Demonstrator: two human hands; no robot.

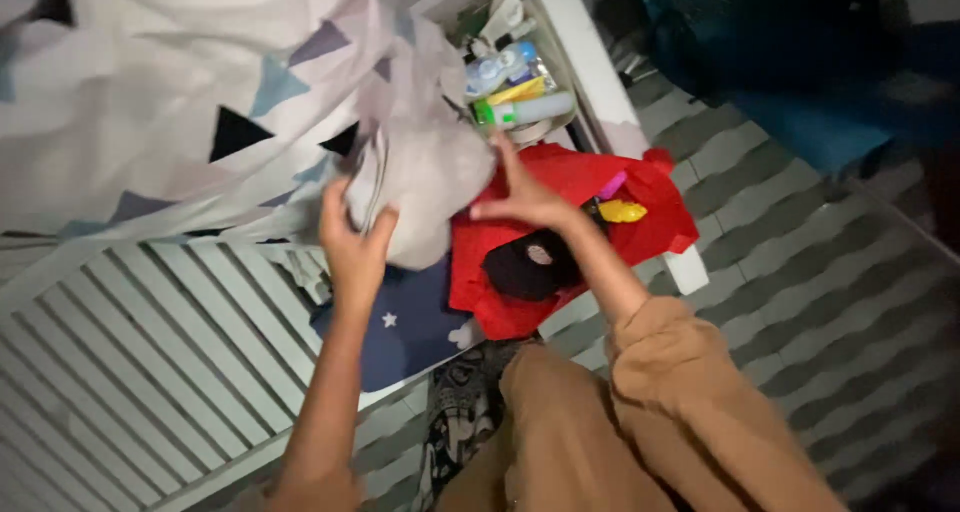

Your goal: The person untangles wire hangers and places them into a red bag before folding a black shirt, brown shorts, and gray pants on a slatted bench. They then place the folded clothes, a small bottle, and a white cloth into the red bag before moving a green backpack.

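My left hand (352, 240) grips the edge of a pale grey bundle of fabric (430, 177), part of a white sheet with coloured triangles (170, 92) that hangs over the bed. My right hand (520, 197) rests flat against the right side of the same bundle, fingers spread. Below my hands lies a red bag (590, 177) with a black item (525, 267) on it, and a dark blue cloth with white stars (400, 322).
A white slatted bed frame (150, 352) fills the lower left. A white shelf (585, 62) holds bottles and tubes (515, 82). The floor has grey striped tiles (800, 272). My knees in brown trousers (620, 422) are at the bottom.
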